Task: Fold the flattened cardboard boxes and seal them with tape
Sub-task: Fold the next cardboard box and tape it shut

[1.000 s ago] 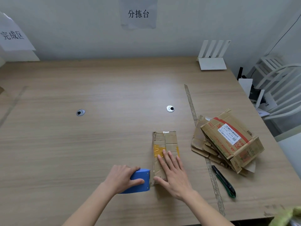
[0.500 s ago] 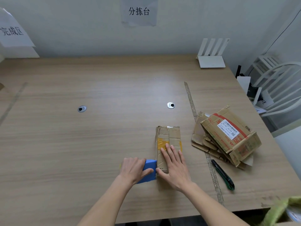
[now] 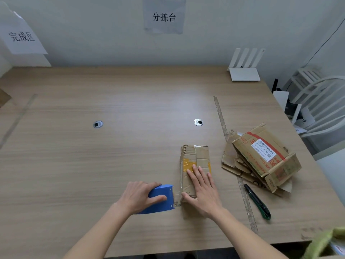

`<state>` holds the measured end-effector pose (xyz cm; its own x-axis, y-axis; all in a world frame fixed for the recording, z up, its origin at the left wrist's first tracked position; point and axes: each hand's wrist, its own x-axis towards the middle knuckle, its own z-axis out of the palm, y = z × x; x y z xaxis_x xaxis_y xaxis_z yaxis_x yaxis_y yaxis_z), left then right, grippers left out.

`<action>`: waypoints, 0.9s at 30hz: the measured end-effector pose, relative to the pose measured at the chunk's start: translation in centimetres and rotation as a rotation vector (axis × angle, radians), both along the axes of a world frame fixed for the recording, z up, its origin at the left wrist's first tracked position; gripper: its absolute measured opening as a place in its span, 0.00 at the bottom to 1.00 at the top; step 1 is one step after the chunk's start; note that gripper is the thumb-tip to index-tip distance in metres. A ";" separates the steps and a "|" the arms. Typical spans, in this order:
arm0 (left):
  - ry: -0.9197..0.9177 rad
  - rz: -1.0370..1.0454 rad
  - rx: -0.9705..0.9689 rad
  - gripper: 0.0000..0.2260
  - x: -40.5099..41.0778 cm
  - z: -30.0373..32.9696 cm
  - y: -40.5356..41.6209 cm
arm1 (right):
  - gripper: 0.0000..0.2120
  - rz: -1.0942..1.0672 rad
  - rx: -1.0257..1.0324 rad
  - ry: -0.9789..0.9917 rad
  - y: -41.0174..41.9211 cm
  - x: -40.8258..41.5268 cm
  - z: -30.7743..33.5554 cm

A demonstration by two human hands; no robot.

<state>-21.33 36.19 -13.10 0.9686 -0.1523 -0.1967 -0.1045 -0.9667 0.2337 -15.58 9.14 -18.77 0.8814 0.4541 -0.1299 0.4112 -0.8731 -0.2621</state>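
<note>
Left hand [image 3: 139,197] is wrapped around a blue plastic tape dispenser [image 3: 161,199], fingers over the top and thumb along the near side, so it's gripping it firmly. The dispenser sits on the table with its front end just beside the left edge of the small folded brown cardboard box [image 3: 195,165]. There's a short bit of clear tape [image 3: 177,193] stretched between the dispenser's mouth and the box's side.

Right hand [image 3: 202,189] is laid flat on top of that box, fingers straight and slightly spread, pressing it down, not grabbing anything. Fingertips reach a patch of yellow tape [image 3: 188,164] that crosses the box top.

The box itself lies near the front middle of the light wooden table [image 3: 112,156], long side running away from the person.

Off to the right, a messy pile of flattened brown cardboard boxes [image 3: 259,161], the top one with a white shipping label and red stripe. Between the pile and the small box a long clear strip [image 3: 222,124] runs front to back on the table. A green-and-black utility knife [image 3: 258,201] lies near the front end of it.

Further out: two round metal cable grommets [image 3: 198,122], a white router with four antennas [image 3: 244,69] at the far right corner, a white chair [image 3: 321,101] beside the table, and paper signs [image 3: 164,16] on the wall.
</note>
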 end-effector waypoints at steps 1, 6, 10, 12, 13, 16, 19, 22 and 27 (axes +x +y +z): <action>-0.003 0.004 -0.013 0.36 -0.1 0.1 0.4 | 0.41 0.005 -0.006 0.005 0.0 0.0 0.0; -0.026 -0.036 0.061 0.35 1.0 0.5 0.3 | 0.41 0.015 -0.004 -0.002 0.0 0.1 0.2; 0.026 -0.004 0.226 0.36 2.1 -0.8 -2.7 | 0.41 -0.005 0.004 -0.027 0.2 -0.1 -0.1; 0.061 0.036 0.258 0.31 2.2 -1.5 -4.8 | 0.42 -0.019 0.007 -0.041 0.3 -0.2 -0.4; 0.081 0.058 0.263 0.28 2.3 -1.6 -5.7 | 0.42 -0.023 0.010 -0.044 0.2 -0.3 -0.5; 0.071 0.044 0.293 0.23 3.1 -1.3 -7.0 | 0.42 -0.013 -0.005 -0.019 -0.1 -0.3 -0.3; 0.041 0.017 0.326 0.23 3.4 -1.0 -6.9 | 0.42 -0.026 -0.025 -0.023 0.1 -0.4 -0.1; 0.046 -0.035 0.355 0.22 3.8 -0.6 -7.1 | 0.43 -0.033 -0.033 -0.017 0.5 -0.4 -0.2; 0.104 -0.064 0.320 0.23 4.0 -0.5 -6.8 | 0.42 -0.026 -0.035 0.015 0.3 -0.2 0.5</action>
<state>-17.31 29.40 -13.57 0.9312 -0.1267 -0.3416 -0.1591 -0.9849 -0.0683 -15.74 9.46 -18.25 0.8908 0.4257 -0.1586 0.3842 -0.8923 -0.2371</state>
